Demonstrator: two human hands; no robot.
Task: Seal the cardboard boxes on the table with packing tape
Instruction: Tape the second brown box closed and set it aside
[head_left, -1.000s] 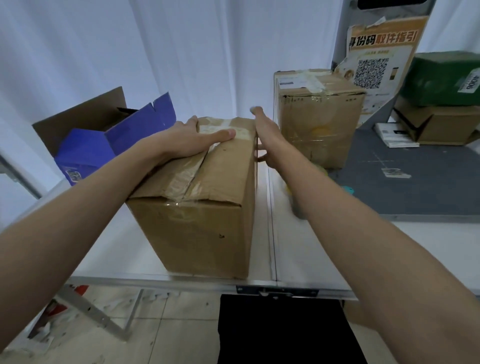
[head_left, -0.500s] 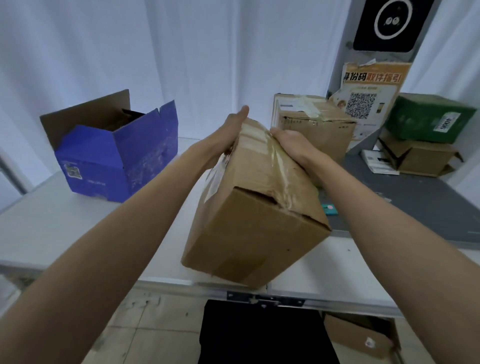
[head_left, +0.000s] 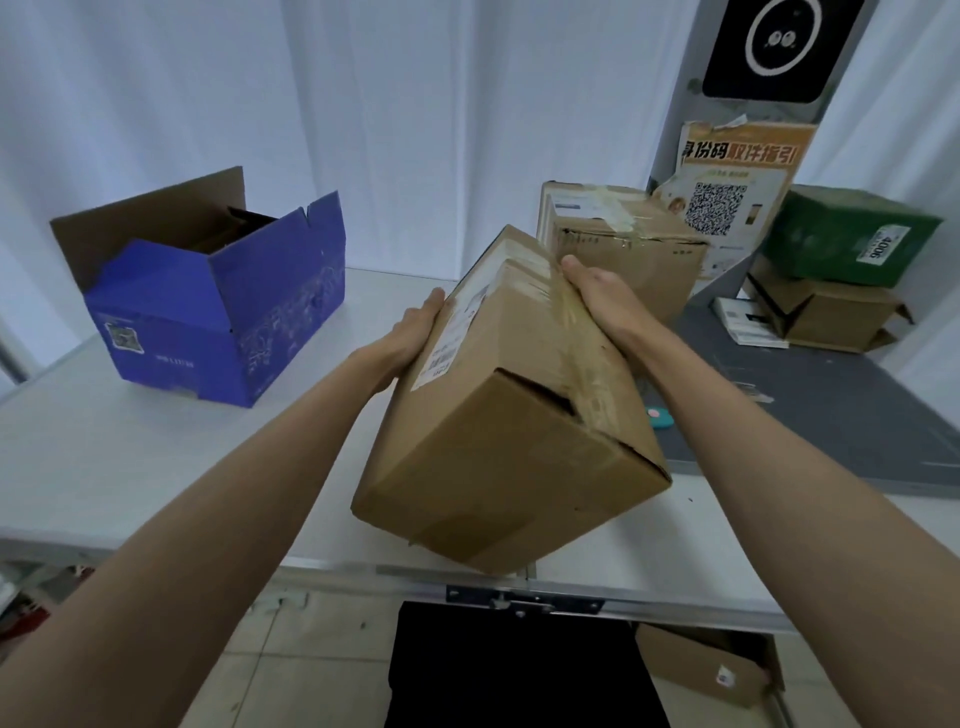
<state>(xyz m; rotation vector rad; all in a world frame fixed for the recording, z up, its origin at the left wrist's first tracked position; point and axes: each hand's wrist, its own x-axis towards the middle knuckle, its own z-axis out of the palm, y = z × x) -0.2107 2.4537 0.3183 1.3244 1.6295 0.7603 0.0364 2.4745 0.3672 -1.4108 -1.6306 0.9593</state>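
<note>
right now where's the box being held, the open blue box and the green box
held cardboard box (head_left: 498, 457): head view, on its near end face
open blue box (head_left: 291, 317): head view, on its right side wall
green box (head_left: 841, 234): head view, on its front face beside the white label

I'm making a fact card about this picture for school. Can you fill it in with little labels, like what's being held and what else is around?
held thing: brown box, tilted, lifted off the table
left hand: on the box's left side, where a label is
right hand: on the taped top, fingers reaching over
box flap: one corner gapes open near the tape
blue box: open, on the table at left
second brown box: taped, behind the held one
green box: stacked on another box at right
tape roll: not seen
</note>
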